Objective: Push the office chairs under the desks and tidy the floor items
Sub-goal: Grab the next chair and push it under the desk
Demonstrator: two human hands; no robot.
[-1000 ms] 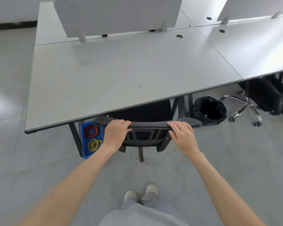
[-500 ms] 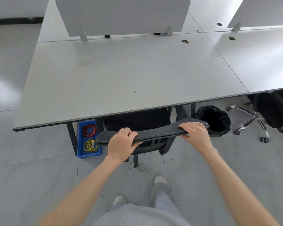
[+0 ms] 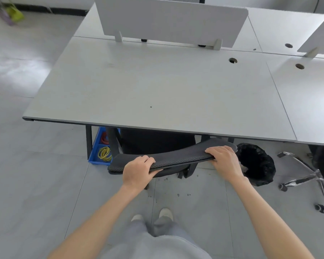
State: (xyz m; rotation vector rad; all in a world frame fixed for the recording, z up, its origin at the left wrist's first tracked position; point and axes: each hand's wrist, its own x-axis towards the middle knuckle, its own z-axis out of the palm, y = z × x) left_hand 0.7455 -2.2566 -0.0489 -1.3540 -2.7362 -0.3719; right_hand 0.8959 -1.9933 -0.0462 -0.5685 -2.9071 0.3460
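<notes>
A black mesh office chair (image 3: 178, 158) stands at the near edge of the grey desk (image 3: 157, 86), its seat hidden under the desktop. Only the top rail of its backrest and part of the frame show. My left hand (image 3: 137, 171) grips the left part of that rail, fingers curled over the top. My right hand (image 3: 223, 159) grips the right end of the rail the same way. The rail is turned, its right end closer to the desk.
A blue bin (image 3: 101, 151) with red and yellow cable coils sits on the floor by the desk leg. A black-lined waste bin (image 3: 256, 163) stands right of the chair. A second chair's chrome base (image 3: 307, 180) lies further right. Dark crumbs dot the floor near my feet.
The chair's backrest has rotated, its right end swinging in toward the desk. My view has shifted left and nearer. Both hands have kept their hold on the rail.
</notes>
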